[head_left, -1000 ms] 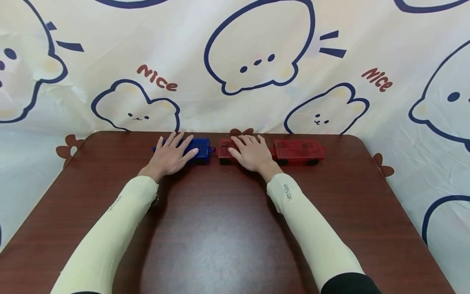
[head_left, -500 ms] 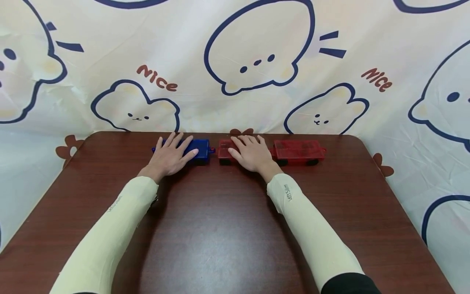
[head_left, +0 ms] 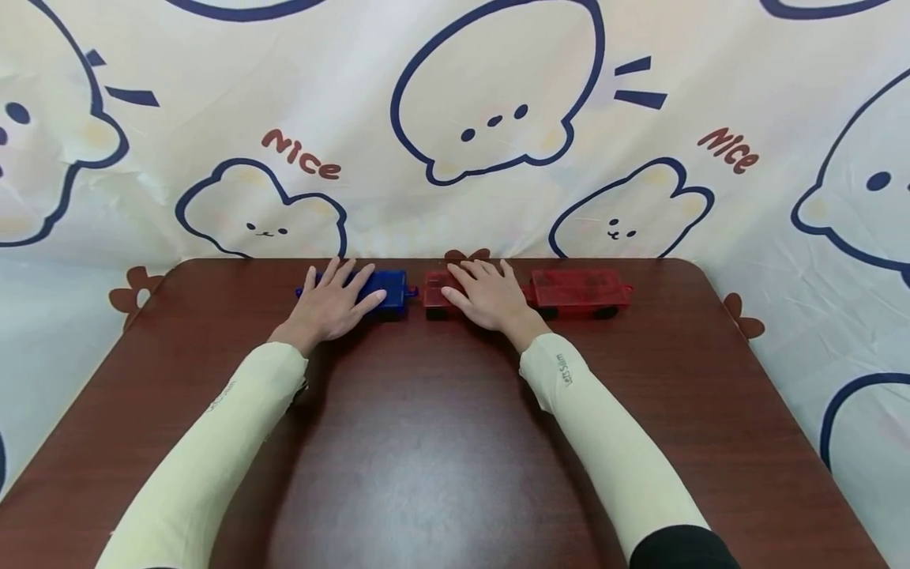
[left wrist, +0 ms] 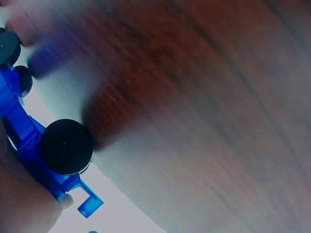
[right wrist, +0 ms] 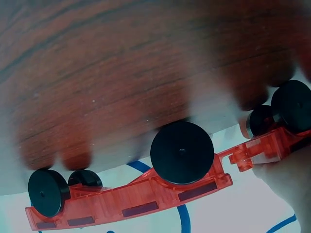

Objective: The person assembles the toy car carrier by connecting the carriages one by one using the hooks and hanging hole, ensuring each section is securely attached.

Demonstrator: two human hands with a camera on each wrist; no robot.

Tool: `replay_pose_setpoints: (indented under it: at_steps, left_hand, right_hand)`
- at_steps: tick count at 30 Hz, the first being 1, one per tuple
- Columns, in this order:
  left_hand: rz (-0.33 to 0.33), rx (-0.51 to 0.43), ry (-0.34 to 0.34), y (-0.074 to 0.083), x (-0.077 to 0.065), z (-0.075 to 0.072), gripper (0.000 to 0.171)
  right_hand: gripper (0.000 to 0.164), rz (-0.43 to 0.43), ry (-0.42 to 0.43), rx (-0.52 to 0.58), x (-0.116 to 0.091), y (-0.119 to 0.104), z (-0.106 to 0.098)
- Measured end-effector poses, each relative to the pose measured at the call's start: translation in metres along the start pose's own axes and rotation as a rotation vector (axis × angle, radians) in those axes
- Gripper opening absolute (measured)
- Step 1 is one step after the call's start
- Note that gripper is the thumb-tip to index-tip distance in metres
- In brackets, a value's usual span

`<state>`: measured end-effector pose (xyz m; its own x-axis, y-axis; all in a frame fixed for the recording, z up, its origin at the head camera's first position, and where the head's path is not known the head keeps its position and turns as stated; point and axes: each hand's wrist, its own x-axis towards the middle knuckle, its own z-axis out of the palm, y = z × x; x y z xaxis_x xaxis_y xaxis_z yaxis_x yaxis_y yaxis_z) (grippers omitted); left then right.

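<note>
My left hand (head_left: 329,307) lies with spread, straight fingers on top of a blue toy train car (head_left: 389,289) near the table's far edge. Black wheels and a small blue hook of that car show in the left wrist view, where its hook (left wrist: 90,205) points downward. My right hand (head_left: 492,302) rests the same way on a translucent red toy train car (head_left: 436,291) and hides much of it. To its right stands a second red car (head_left: 579,289), end to end with the first. A narrow gap separates the blue car's hook from the nearer red car.
The cars stand in a row on a dark brown wooden table (head_left: 398,442). Behind and at both sides hangs a pale curtain (head_left: 455,213) printed with cartoon outlines, close to the table's far edge.
Both hands and all the cars keep their places. Only the head view has shifted very slightly.
</note>
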<state>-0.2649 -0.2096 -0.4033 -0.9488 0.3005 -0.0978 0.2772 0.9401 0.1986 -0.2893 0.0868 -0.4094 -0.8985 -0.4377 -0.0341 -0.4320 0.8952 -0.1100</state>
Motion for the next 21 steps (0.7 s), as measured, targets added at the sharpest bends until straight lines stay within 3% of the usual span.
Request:
replay_pose_setpoints:
  at_steps: [14, 21]
  left_hand:
    - [0.021, 0.024, 0.03, 0.005, 0.002, -0.002, 0.089]
    - [0.025, 0.049, 0.085, 0.014, 0.004, 0.0, 0.085]
  right_hand:
    - [0.072, -0.005, 0.024, 0.013, -0.003, 0.003, -0.004]
    - [0.066, -0.028, 0.125, -0.013, -0.008, 0.01, -0.01]
